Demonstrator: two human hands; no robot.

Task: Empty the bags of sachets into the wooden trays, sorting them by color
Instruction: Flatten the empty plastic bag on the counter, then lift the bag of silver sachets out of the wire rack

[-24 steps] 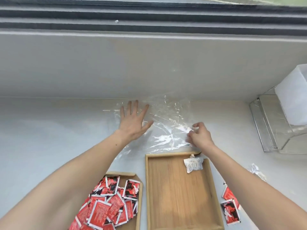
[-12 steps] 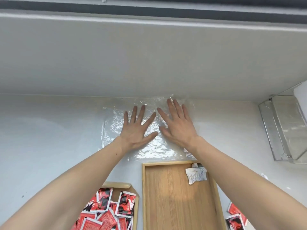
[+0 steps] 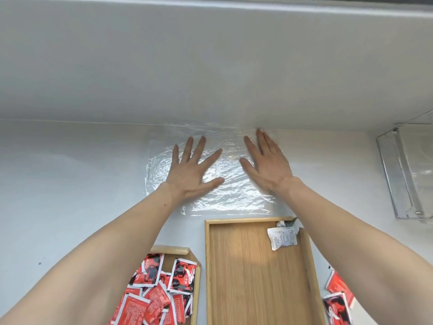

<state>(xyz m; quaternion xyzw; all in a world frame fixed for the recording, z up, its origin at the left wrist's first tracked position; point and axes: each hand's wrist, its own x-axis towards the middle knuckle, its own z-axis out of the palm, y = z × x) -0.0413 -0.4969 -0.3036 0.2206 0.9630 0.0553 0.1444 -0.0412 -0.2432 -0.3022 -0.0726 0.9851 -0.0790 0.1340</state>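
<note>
Both hands lie flat on the desk (image 3: 70, 184), fingers spread, holding nothing. From the head camera, the left hand (image 3: 192, 170) and the right hand (image 3: 267, 165) press palm-down on an empty clear plastic bag (image 3: 225, 195), which lies against the foot of the white wall, just beyond the trays.

Nearer the person, the larger wooden tray (image 3: 257, 289) is almost bare: one white sachet (image 3: 283, 238) sits in its far right corner, with a scrap of something crumpled above it that I cannot make out. To its left, the smaller tray (image 3: 196, 275) is heaped with red sachets (image 3: 159, 299). A few more loose red sachets (image 3: 337, 299) lie on the desk to the right of the big tray, outside any tray. A clear plastic bin (image 3: 403, 174) stands at the far right.

By my reckoning, this bag is spent and is being smoothed flat and set aside. The next move likely calls for lifting the hands off and gathering the stray red ones into the left tray, or fetching another bag.
</note>
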